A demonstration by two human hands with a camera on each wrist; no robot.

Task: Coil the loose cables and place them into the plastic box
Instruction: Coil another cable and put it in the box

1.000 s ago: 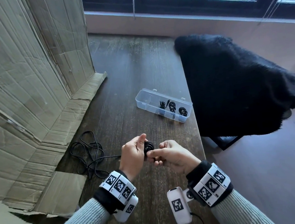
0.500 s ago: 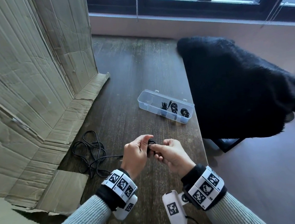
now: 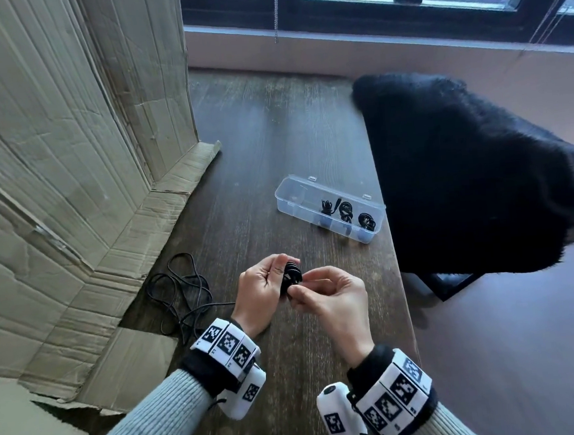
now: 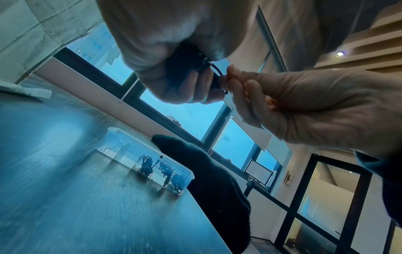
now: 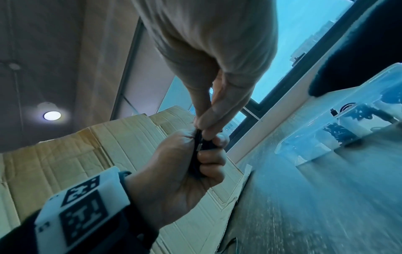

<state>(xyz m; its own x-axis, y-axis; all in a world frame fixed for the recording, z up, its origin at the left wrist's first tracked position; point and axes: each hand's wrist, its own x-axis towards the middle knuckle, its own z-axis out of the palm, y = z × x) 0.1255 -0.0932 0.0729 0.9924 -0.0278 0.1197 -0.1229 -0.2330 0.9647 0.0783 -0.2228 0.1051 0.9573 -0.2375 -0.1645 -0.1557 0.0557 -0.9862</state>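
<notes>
The left hand (image 3: 262, 286) grips the small black wound cable coil (image 3: 292, 274) while the right hand (image 3: 333, 294) pinches its free end, evidently securing it, near the clear plastic box (image 3: 291, 196) on the dark wooden surface (image 3: 256, 151).

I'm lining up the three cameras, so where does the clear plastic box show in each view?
Head: plastic box, right of centre on the table, above the hands.
Left wrist: lower centre, below both hands.
Right wrist: right edge, mid-height.
Shared landmark: the black fuzzy cover beside it.
</notes>
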